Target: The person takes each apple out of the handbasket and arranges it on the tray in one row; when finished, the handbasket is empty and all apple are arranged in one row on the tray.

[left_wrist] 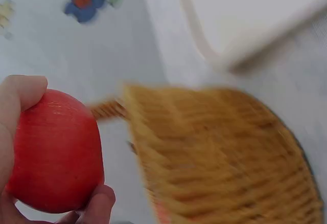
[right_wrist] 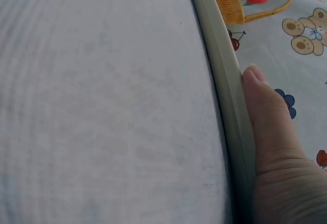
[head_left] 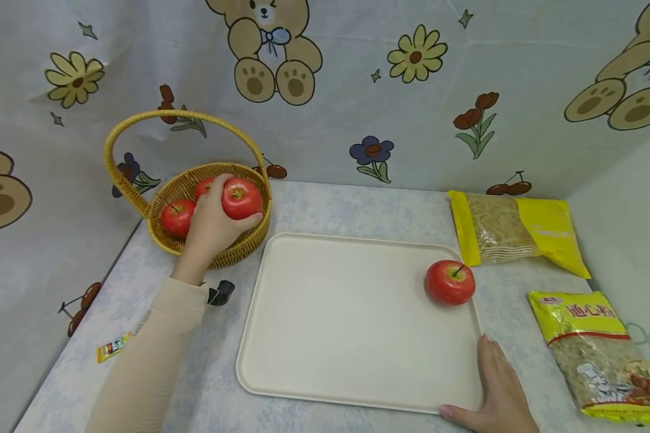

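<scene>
My left hand (head_left: 216, 219) grips a red apple (head_left: 241, 198) at the wicker basket (head_left: 230, 257). The left wrist view shows this apple (left_wrist: 59, 152) between thumb and fingers, beside the blurred basket wall (left_wrist: 219, 152). Two more apples, one at the basket's left (head_left: 177, 218) and one partly hidden behind my fingers (head_left: 203, 187), lie inside. On the white tray (head_left: 352, 325), another apple (head_left: 451, 282) sits near the right edge. My right hand (head_left: 498, 391) rests at the tray's near right corner, fingers extended along its side. In the right wrist view its thumb (right_wrist: 273, 121) touches the tray's rim (right_wrist: 225, 81).
A yellow pasta bag (head_left: 514, 231) lies behind the tray's right corner, and a second pasta bag (head_left: 601, 358) lies further right. The basket's tall handle (head_left: 184, 113) arches above it. A small yellow packet (head_left: 114, 347) lies left of my left sleeve. Patterned cloth (head_left: 330, 120) hangs behind.
</scene>
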The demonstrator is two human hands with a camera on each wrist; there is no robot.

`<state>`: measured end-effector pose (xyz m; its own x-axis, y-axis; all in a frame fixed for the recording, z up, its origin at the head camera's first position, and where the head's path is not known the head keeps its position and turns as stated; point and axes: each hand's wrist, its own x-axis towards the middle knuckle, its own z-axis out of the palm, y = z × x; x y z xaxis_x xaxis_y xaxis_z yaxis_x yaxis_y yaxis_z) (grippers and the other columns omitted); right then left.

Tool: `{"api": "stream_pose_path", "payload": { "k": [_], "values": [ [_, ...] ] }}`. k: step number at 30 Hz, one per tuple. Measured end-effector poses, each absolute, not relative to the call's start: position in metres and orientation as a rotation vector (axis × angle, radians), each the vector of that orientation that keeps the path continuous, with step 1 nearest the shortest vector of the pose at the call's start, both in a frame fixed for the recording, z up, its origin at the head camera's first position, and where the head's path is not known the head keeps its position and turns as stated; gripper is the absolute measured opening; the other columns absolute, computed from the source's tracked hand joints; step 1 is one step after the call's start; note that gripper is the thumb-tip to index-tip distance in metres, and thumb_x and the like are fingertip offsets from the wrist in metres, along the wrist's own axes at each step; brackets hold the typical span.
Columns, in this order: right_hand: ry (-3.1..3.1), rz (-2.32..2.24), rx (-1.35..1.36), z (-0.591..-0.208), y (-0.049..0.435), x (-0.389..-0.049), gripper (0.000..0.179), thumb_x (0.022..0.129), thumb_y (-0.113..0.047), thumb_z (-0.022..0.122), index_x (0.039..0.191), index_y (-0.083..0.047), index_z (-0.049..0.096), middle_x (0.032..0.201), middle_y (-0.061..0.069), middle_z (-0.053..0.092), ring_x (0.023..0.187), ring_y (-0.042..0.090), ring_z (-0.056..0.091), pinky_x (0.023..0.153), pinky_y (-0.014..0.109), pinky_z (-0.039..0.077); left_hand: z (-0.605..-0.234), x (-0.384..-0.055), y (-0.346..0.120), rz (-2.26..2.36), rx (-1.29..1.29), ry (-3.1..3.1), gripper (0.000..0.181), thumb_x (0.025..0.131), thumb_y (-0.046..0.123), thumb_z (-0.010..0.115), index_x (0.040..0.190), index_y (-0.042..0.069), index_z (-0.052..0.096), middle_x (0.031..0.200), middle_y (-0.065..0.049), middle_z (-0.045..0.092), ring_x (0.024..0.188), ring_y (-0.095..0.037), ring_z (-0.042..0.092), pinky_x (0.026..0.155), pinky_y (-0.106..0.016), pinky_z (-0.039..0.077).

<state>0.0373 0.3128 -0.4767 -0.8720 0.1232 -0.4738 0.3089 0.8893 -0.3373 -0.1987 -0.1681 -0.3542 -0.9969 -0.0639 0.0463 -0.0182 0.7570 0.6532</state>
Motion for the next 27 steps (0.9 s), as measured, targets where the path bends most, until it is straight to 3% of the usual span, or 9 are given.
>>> {"api": "stream_pose_path", "payload": {
  "k": [10,17,27],
  "values": [
    [2.611,-0.561,0.313,-0.475,0.313,0.039,0.156,0.055,-0.08,0.074,0.154,-0.007,-0.022,0.162,0.03,-0.009,0.145,0.053,0.006,0.106,0.076,0.015,-0.327,-0.15,-0.099,-1.192,-0.262,-2.853,0.088,0.074,0.042,0.084,0.147,0.028,0.036,0.131,-0.011,0.052,0.115,-0.028,0.056,0.084,-0.05,0.058],
    [2.607,-0.573,0.313,-0.474,0.313,0.039,0.156,0.056,-0.08,0.075,0.154,-0.007,-0.023,0.162,0.03,-0.009,0.145,0.053,0.005,0.106,0.076,0.013,-0.351,-0.138,-0.039,-1.186,-0.462,-2.979,0.083,0.072,0.046,0.084,0.142,0.036,0.041,0.115,-0.005,0.055,0.098,-0.02,0.061,0.075,-0.039,0.057],
    [2.609,-0.583,0.326,-0.472,0.311,0.04,0.157,0.055,-0.08,0.076,0.154,-0.007,-0.022,0.162,0.03,-0.007,0.146,0.053,0.002,0.106,0.077,0.012,-0.392,-0.142,0.031,-1.233,-0.719,-3.079,0.085,0.074,0.047,0.082,0.146,0.033,0.039,0.12,-0.001,0.056,0.1,-0.014,0.059,0.076,-0.03,0.054]
  ]
}}
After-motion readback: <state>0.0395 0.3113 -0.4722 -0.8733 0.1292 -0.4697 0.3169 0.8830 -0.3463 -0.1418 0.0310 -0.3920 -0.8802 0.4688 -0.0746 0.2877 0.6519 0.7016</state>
